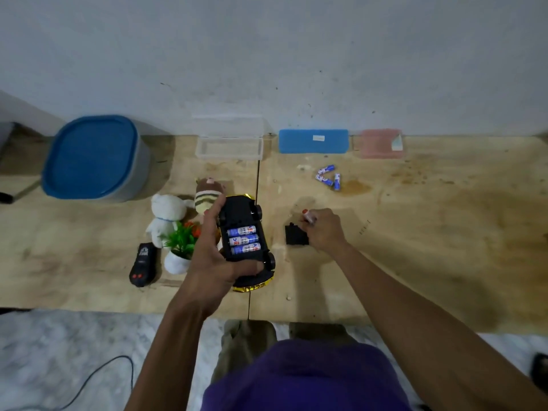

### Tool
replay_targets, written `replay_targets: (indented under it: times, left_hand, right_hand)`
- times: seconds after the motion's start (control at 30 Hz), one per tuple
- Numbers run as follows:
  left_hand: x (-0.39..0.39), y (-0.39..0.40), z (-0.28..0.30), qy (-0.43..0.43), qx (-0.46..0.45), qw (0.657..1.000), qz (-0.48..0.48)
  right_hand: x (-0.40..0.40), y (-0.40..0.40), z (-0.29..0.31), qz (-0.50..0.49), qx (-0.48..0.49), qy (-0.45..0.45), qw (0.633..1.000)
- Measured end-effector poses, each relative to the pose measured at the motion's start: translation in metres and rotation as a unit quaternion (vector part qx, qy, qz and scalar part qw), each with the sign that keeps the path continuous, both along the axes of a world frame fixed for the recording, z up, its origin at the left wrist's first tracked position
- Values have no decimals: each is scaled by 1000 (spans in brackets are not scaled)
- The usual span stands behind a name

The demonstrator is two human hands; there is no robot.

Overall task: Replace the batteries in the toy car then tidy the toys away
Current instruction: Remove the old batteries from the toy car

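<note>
Head view: toy car (247,241) upside down above counter (415,247), gripped by left hand (212,256); three batteries (243,240) seated in open bay. Right of car: right hand (323,229) pinching red-tipped tool (309,216), touching black cover (295,236). Beyond, loose batteries (329,178) well apart.

Single head-worn wide-angle view, looking forward and down – close over a wooden table (415,262), wall behind
</note>
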State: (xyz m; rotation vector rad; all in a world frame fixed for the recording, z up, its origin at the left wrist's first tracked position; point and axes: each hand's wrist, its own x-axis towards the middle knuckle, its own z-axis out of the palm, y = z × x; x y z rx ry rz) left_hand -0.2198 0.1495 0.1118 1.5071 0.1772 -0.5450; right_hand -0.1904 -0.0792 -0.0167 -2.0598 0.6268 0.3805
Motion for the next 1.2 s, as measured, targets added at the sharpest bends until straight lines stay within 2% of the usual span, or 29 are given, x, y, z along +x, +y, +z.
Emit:
replay_targets:
  times: [0.27,0.47,0.67,0.8,0.93,1.1,1.2]
  left_hand:
    - [14,13,-7,25,-10,1000,-2]
    - [26,14,-6,25,-16,999,-16]
    - [25,7,-9,24,-19,999,-16]
    - [19,-5,-8,25,-21,999,-7]
    - [14,-14,-7,22,-21,999,-9]
    - [9,-26,-6,20,-22,1000,-11]
    - [6,-31,-8,20,-24,999,-19]
  right_hand:
    - [3,5,-22,-13,-32,25,999]
    - [-4,-12,-32,4,-43,18,999]
    - [-26,-31,-31,33,-95,51,994]
    - [-40,-33,-26,63,-136,13,989]
    - [-49,-36,-29,-19,-124,-2,992]
    - [-58,-45,-25,-69,-156,-7,985]
    - [-59,-43,-22,-117,-143,-20,983]
